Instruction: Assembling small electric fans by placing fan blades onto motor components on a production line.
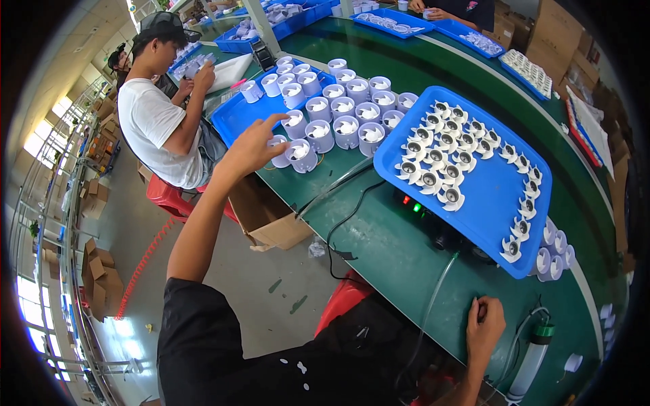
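Observation:
My left hand reaches over the edge of a cluster of white cup-shaped housings, its index finger stretched out and its thumb apart. Closest to its fingertips are a white housing with fan blades inside and another housing. My right hand rests on the green bench with fingers curled; a dark spot shows between them, and what they hold, if anything, is hidden. Between my hands, a blue tray carries rows of white fan impellers with dark hubs.
Under the raised tray sits a device with red and green lights. A clear cylinder with green cap stands right of my right hand. Black cable and clear hose cross the bench. A seated co-worker is at left.

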### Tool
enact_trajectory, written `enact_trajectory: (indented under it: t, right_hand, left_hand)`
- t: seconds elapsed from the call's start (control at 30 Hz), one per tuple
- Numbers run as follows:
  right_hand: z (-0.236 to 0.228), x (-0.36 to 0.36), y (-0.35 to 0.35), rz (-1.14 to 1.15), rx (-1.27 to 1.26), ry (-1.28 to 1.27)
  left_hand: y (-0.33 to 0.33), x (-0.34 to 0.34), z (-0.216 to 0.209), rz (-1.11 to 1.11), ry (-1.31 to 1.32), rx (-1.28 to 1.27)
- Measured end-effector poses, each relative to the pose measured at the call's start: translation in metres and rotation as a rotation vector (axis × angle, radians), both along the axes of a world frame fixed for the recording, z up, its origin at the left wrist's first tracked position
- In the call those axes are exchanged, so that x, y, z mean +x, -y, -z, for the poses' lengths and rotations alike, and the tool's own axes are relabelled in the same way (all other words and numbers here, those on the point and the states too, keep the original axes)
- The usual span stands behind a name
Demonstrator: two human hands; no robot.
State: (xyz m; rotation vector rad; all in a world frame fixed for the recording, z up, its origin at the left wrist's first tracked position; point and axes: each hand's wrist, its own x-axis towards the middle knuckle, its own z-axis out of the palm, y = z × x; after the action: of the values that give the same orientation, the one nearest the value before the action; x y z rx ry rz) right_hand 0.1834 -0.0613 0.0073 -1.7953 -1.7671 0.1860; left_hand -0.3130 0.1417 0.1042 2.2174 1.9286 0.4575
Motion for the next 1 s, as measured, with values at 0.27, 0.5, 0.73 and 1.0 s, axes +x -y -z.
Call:
enact_trajectory:
  t: [0.27, 0.5, 0.73, 1.0]
  right_hand:
    - [-0.005, 0.006, 0.007, 0.025, 0.021, 0.003]
    - [0.008, 0.002, -0.007, -0.098, 0.105, 0.079]
    - [0.003, 0.019, 0.004, -0.092, 0.098, 0.134]
    - [0.002, 0.005, -0.001, -0.056, 0.078, 0.004]
  left_hand:
    - [-0.054, 0.020, 0.023, -0.088, -0.306, -0.114]
    - [-0.076, -0.108, 0.074, -0.050, -0.019, -0.050]
    - [-0.102, -0.102, 0.079, 0.087, -0.208, 0.038]
    - [-0.056, -0.037, 0.051, -0.057, -0.181, 0.059]
